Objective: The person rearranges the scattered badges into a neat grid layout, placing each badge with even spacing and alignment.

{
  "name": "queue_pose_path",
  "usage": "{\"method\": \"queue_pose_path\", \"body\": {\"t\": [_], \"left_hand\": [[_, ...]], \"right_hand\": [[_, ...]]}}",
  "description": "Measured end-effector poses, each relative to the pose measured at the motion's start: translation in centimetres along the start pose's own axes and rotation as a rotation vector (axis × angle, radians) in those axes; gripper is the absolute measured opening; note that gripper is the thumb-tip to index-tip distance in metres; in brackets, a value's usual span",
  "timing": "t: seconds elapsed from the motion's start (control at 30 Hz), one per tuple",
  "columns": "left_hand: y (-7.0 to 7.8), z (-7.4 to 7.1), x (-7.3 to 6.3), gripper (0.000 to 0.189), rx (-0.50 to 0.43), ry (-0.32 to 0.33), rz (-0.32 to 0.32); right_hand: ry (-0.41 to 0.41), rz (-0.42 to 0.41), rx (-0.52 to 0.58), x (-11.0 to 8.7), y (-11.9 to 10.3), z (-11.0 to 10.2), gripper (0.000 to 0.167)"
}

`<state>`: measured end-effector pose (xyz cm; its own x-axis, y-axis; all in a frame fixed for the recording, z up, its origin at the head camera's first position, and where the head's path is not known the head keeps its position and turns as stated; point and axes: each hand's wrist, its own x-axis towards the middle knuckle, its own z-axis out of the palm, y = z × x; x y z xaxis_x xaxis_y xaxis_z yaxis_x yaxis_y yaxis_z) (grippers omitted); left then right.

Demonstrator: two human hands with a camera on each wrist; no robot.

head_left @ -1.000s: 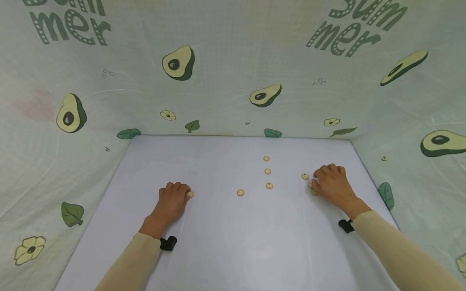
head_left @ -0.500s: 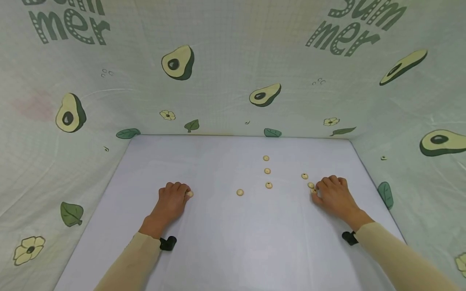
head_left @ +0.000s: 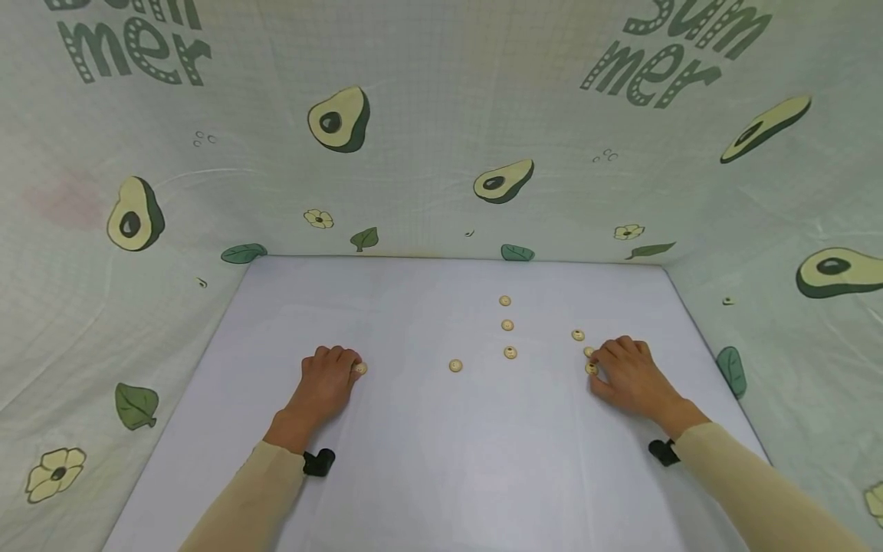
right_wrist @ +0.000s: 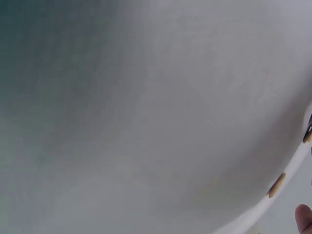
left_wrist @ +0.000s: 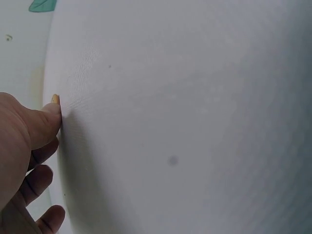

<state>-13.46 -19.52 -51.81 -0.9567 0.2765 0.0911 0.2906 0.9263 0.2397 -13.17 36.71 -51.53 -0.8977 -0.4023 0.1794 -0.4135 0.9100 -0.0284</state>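
Note:
My left hand [head_left: 329, 381] rests at the left of the white table and pinches a round tan button [head_left: 360, 368] between thumb and fingers. In the left wrist view, the edge of this button [left_wrist: 56, 99] shows beyond the thumb [left_wrist: 46, 119]. On the right side, my right hand [head_left: 628, 376] is bent over the table, its index finger and thumb on either side of a flat-lying button [head_left: 591, 369]. Its fingertips partly cover a second button [head_left: 589, 352]. In the right wrist view, a fingertip [right_wrist: 303, 217] shows apart from a button [right_wrist: 276, 185].
Another button [head_left: 578, 335] lies just beyond the right hand. A column of three buttons [head_left: 507, 325] runs right of the table's middle, with a single button [head_left: 455, 366] to its left. A cloth printed with avocados [head_left: 338, 119] stands around the white table top [head_left: 428, 460].
My right hand has come nearer the person and spread its thumb and index finger slightly. The nearest button beside it has shifted a little toward the person and left. The left hand stays put.

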Motion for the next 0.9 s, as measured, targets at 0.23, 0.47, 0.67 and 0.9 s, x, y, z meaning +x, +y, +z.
{"method": "queue_pose_path", "body": {"t": [0.23, 0.47, 0.67, 0.9], "left_hand": [[-0.02, 0.08, -0.03, 0.015, -0.007, -0.02, -0.016], [-0.08, 0.21, -0.15, 0.015, -0.006, -0.014, -0.011], [-0.07, -0.03, -0.34, 0.015, -0.007, -0.004, -0.01], [-0.16, 0.15, -0.17, 0.016, 0.016, 0.015, 0.023]], "right_hand": [[0.013, -0.029, 0.018, 0.01, 0.2, 0.13, 0.019], [0.015, -0.033, 0.008, 0.08, 0.27, -0.13, 0.022], [0.063, -0.077, 0.019, 0.41, 0.38, 0.0, 0.017], [0.142, -0.104, -0.031, 0.81, 0.21, 0.38, 0.018]]}}
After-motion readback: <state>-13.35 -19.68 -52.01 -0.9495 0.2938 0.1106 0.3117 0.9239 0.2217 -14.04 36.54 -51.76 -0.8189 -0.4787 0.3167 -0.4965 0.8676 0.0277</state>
